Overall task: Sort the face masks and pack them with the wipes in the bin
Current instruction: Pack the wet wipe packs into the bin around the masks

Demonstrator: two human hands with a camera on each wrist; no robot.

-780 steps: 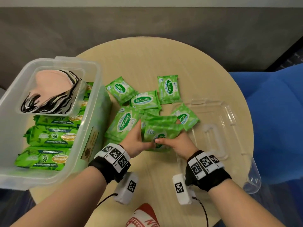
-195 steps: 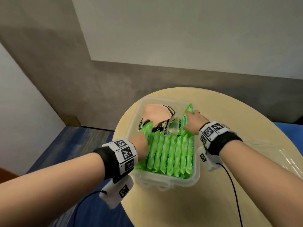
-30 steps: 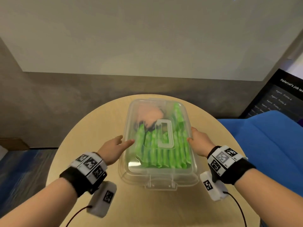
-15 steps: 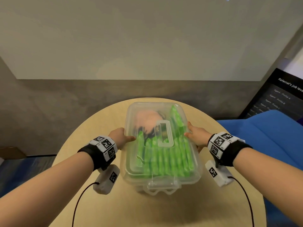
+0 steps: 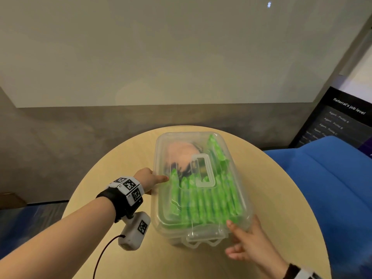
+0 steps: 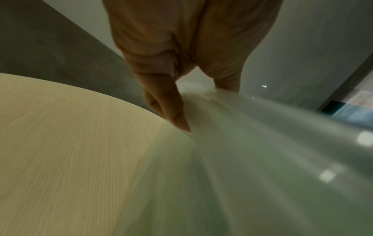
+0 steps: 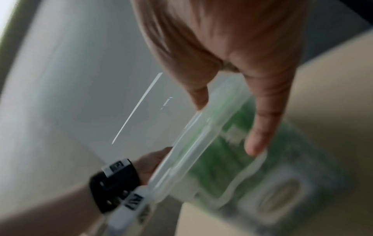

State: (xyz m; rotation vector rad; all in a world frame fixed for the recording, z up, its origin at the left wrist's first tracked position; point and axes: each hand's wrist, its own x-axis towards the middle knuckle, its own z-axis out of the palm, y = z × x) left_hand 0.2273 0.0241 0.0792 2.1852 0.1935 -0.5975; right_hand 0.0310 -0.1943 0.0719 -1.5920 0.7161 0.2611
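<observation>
A: Where does it stand?

B: The clear plastic bin (image 5: 201, 224) sits on the round pale-wood table (image 5: 112, 172), a little toward its right edge, with the clear lid with a moulded handle (image 5: 203, 170) already on top. Through it you can see the green wipe packs (image 5: 203, 200) standing in a row at the near end and the pink and black-patterned face masks (image 5: 181, 156) at the far end.

A: And the hands?

B: The left hand (image 5: 150, 178) has its thumb on the lid's left edge and its fingers down the wall below, gripping the rim. The right hand (image 5: 249, 244) is at the near right corner, thumb on the lid and fingers spread and fairly straight under the rim, pressing rather than clutching.

A: So the step is seating the lid?

B: I'd judge so. The near latch (image 5: 203, 237) looks as if it is hanging loose, though I can't be sure. Best to press down evenly at opposite edges, keep the bin flat on the table, then swing that latch up until it catches. Watch that no wipe pack top gets pinched under the rim.
</observation>
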